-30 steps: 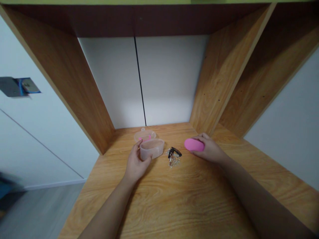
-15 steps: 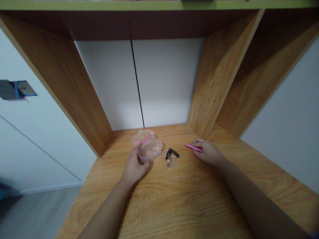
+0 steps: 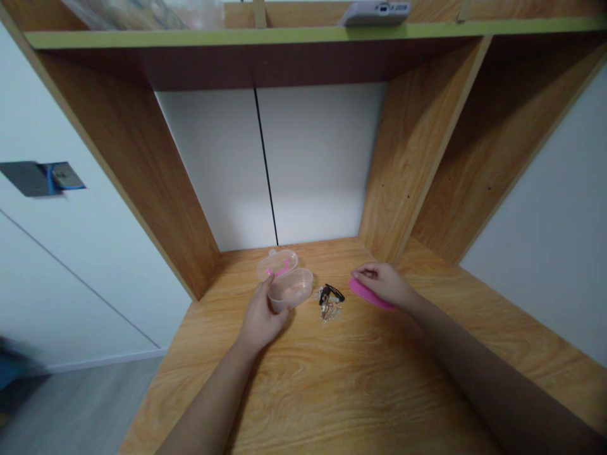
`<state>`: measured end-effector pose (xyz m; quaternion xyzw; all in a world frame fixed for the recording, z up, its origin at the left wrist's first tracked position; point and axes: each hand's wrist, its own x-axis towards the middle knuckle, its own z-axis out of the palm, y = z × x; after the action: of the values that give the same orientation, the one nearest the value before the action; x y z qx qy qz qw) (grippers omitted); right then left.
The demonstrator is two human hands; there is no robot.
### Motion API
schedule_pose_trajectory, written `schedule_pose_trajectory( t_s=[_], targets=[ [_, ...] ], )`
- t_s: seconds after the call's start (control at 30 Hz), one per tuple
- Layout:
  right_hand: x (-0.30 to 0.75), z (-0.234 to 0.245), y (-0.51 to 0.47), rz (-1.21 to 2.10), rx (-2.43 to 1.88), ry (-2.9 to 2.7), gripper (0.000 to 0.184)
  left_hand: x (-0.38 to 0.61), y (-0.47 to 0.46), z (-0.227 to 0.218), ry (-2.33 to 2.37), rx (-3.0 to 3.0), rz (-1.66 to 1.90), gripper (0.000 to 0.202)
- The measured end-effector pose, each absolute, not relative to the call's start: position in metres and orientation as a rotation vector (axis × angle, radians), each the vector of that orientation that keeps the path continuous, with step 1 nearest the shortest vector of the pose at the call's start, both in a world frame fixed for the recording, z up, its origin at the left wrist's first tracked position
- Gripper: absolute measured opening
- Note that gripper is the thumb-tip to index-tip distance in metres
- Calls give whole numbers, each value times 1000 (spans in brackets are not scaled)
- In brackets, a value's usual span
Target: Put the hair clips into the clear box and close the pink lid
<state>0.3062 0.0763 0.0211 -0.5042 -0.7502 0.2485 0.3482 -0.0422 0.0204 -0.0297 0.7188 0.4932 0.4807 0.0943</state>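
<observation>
A pink oval piece (image 3: 367, 295) is lying at a slant under the right hand (image 3: 383, 283) on the wooden bench (image 3: 308, 379), its long axis running from far left to near right and its uncovered end pointing toward the back panel (image 3: 313, 158). The right hand's fingers are curling over it; whether they are gripping it, I cannot tell. To its left, a heap of small metallic bits (image 3: 329, 311) is sitting with black clips (image 3: 336, 292) at its far side. Further left, a clear oval container (image 3: 296, 291) is standing with its mouth facing up, its long axis slanting from near left to far right. The left hand (image 3: 260, 319) is gripping its left end, thumb on the near wall. Just behind, the clear lid (image 3: 276, 258) is lying open, showing a pink curved strip (image 3: 279, 270). Overhead, a green-edged shelf (image 3: 284, 36) is carrying a pale object (image 3: 374, 18), whose dark characters are showing too small to read, and a clear plastic bag (image 3: 165, 16).
</observation>
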Motion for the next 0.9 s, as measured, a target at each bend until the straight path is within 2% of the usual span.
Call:
schedule_pose_trajectory(
  t_s=[0.17,0.37,0.57,0.7,0.9],
  targets=[
    [273,22,79,543,-1336,-2245,18,-41,19,-28,1481,2120,1379,86],
    [241,27,65,187,-985,-2380,19,-38,16,-28,1469,2121,1394,87],
    [253,23,50,360,-881,-2500,34,-36,14,-21,1491,2093,1335,86],
    [260,25,49,386,-879,-2516,30,-35,12,-20,1482,2082,1309,86],
    [267,23,54,400,-865,-2496,13,-36,10,-20,1517,2052,1286,85]
  ],
)
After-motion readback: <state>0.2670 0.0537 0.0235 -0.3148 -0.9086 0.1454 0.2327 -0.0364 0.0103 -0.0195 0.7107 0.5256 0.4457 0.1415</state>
